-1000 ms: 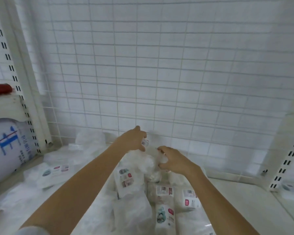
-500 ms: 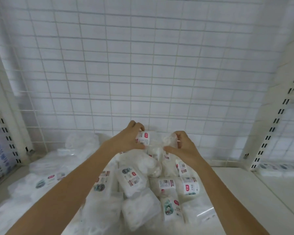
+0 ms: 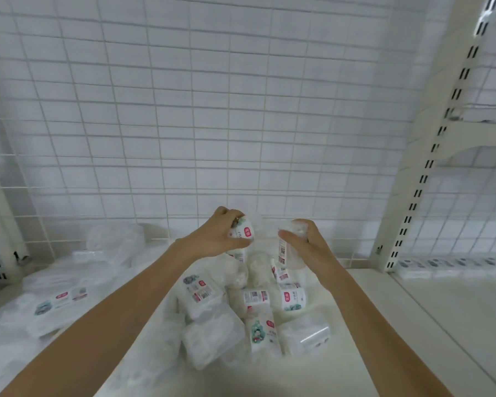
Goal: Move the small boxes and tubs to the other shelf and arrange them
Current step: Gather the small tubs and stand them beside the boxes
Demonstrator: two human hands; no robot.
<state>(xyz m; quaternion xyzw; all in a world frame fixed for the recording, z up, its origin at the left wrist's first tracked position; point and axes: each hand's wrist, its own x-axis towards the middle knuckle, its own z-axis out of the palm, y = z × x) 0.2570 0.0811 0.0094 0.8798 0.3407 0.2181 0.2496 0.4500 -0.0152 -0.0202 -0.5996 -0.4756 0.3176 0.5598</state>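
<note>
Head cam: left hand [image 3: 218, 239] grips one tub [image 3: 242, 232], right hand [image 3: 307, 242] grips another tub [image 3: 287, 247], both lifted just above the pile [image 3: 241, 308] mid-shelf [image 3: 384, 325]. More packs [image 3: 60, 299] sit at 9 o'clock. My guess: these slick wraps could slip, and a dropped tub would knock the pile loose.

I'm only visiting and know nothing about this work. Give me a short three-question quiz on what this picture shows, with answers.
1. True or false: both hands hold something.
2. What stands behind the pile of tubs? A) wire mesh B) a glass door C) a curtain
3. Fill in: the shelf to the right of the pile is ____.

Key
1. True: the left hand grips a red-labelled tub, and the right hand grips a clear tub.
2. A, the wire mesh.
3. Bare: shelf.
</note>
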